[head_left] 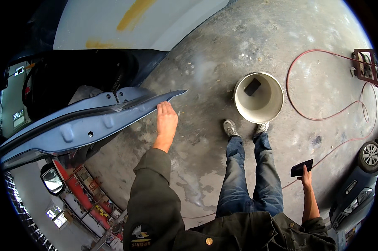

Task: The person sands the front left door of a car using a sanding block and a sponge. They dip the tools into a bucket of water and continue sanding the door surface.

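**With the L hand on the door's edge, the R is well apart**

Since the car door (88, 123) lies ahead & to the person's L, the L hand (167, 119) is by far the nearer one. The door's long axis runs on a slant, from the far L rim of view up & R to a pointed end; the L hand is at the near edge, just short of that tip. Fingers are bent over the edge & look closed on it; thumb's hidden, so can't tell how firm.

R hand (306, 179) is out on the person's R, well off the door, w/ a thin dark sheet (301, 168) pinched b/w thumb & fingers. From there the door is L & fwd, on the far side of the legs.

Hands = wide apart, each w/ its own thing. Bucket (264, 98) stands on the floor b/w them but farther fwd, a dark block (252, 87) inside, nr the shoes (230, 127).
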A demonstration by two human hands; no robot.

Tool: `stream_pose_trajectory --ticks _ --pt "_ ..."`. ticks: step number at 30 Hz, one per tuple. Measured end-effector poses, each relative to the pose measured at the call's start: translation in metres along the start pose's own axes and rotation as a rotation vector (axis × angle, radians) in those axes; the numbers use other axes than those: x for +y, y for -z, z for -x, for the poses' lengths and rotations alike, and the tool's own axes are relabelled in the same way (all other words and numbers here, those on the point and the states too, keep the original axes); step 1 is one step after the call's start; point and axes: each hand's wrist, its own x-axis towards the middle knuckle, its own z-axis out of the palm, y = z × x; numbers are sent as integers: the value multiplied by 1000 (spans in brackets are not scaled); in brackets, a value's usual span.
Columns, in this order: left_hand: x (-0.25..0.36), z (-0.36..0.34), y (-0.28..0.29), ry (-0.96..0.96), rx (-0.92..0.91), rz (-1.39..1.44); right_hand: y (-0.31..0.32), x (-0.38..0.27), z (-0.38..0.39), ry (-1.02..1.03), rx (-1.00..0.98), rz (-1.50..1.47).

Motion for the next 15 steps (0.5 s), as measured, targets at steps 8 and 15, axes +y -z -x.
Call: stream_pose_trajectory --ticks 8,15 --pt "17 31 25 9 -123 -22 -51 -57 3 144 -134 -24" --pt "70 128 38 -5 -296 43 -17 -60 -36 157 -170 88"
